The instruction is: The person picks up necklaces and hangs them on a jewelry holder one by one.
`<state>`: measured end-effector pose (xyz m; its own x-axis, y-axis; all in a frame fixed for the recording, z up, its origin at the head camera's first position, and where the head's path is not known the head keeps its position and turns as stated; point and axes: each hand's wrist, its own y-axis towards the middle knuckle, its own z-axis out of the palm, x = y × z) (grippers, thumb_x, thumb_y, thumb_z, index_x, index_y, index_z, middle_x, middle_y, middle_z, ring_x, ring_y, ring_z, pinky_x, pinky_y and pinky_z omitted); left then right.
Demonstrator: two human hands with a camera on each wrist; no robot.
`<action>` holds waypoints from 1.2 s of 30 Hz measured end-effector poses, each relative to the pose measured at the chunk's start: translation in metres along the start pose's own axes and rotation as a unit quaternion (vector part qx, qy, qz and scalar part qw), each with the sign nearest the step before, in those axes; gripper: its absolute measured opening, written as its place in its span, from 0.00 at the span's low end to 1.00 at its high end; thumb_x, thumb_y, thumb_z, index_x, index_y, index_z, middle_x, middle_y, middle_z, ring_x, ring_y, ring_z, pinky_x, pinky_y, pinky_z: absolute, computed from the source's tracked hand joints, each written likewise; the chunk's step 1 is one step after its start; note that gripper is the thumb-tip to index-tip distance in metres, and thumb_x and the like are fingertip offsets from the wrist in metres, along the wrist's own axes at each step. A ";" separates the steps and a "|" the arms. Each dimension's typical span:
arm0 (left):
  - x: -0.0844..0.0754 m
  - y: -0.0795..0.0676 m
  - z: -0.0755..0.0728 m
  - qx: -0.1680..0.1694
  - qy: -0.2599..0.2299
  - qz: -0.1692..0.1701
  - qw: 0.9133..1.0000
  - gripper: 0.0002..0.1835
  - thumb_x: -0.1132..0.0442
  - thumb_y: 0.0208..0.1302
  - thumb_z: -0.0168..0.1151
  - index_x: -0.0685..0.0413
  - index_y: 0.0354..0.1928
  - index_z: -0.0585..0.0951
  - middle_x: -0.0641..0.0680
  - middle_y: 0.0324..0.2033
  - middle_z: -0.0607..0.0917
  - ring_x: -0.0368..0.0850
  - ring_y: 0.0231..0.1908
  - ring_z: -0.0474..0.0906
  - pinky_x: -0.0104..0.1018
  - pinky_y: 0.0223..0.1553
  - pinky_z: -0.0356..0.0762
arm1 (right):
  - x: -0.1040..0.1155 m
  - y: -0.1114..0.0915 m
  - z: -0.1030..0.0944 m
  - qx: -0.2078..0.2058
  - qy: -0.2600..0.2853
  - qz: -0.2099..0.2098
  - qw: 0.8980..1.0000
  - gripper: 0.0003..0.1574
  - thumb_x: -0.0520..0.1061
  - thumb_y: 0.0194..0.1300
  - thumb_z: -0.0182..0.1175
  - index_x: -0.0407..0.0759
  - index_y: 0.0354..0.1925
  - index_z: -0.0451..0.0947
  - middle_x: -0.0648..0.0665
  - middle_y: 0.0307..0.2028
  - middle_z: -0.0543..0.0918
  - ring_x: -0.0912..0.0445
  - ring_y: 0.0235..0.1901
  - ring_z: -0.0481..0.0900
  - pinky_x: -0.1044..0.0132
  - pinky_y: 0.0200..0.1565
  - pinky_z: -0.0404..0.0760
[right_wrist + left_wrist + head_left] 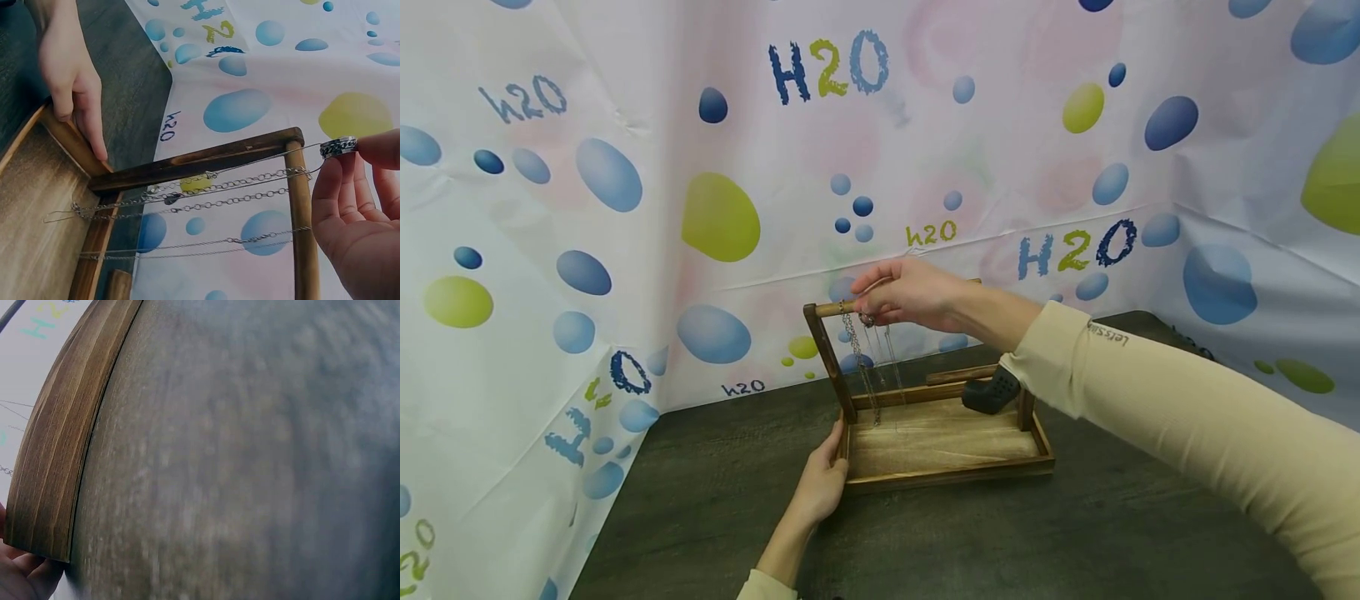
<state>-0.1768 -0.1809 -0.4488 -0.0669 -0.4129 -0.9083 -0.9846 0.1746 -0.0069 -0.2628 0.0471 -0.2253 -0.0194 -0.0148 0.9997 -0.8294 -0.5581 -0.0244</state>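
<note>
A wooden jewelry stand (951,480) has a shallow tray base and a raised round bar (301,219). Several thin chain necklaces (231,184) hang from the bar's left part, their lower ends down by the tray. At the bar, my right hand (917,292) pinches a silver ring (338,147) with a dark chain pattern between thumb and fingertips. A fine chain runs from the ring toward the tray. My left hand (822,479) grips the tray's left end, fingers around its corner in the left wrist view.
The stand rests on a dark wood-grain table (722,492). Behind it hangs a white curtain (790,167) printed with bubbles and H2O lettering. A black camera mount (991,392) under the right wrist overlaps the stand's right part in the head view.
</note>
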 end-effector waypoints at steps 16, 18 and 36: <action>0.001 0.001 0.001 -0.005 0.009 -0.011 1.000 0.35 0.78 0.69 0.40 0.67 0.78 0.49 0.69 0.76 0.47 0.65 0.75 0.40 0.62 0.71 0.44 | 0.009 -0.004 -0.017 -0.025 -0.012 -0.010 1.000 0.16 0.30 0.71 0.54 0.31 0.56 0.72 0.36 0.46 0.83 0.51 0.39 0.82 0.52 0.56 0.77; 0.002 0.001 0.001 -0.005 0.010 -0.009 1.000 0.35 0.78 0.69 0.40 0.67 0.78 0.49 0.69 0.76 0.47 0.65 0.75 0.40 0.63 0.71 0.44 | 0.009 -0.005 -0.019 -0.029 -0.010 -0.011 0.999 0.16 0.30 0.71 0.54 0.31 0.56 0.72 0.37 0.45 0.83 0.51 0.38 0.83 0.51 0.57 0.77; 0.002 0.000 0.002 -0.008 0.012 -0.002 1.000 0.35 0.78 0.68 0.40 0.67 0.78 0.50 0.70 0.76 0.48 0.66 0.75 0.40 0.64 0.71 0.44 | 0.014 -0.013 -0.047 -0.075 -0.035 -0.011 0.997 0.20 0.30 0.72 0.53 0.31 0.60 0.70 0.36 0.49 0.81 0.49 0.42 0.83 0.55 0.54 0.80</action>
<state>-0.1770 -0.1799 -0.4510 -0.0658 -0.4351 -0.8980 -0.9873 0.1589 -0.0046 -0.2783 0.0933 -0.2109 0.0336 -0.0645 0.9974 -0.9031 -0.4294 0.0027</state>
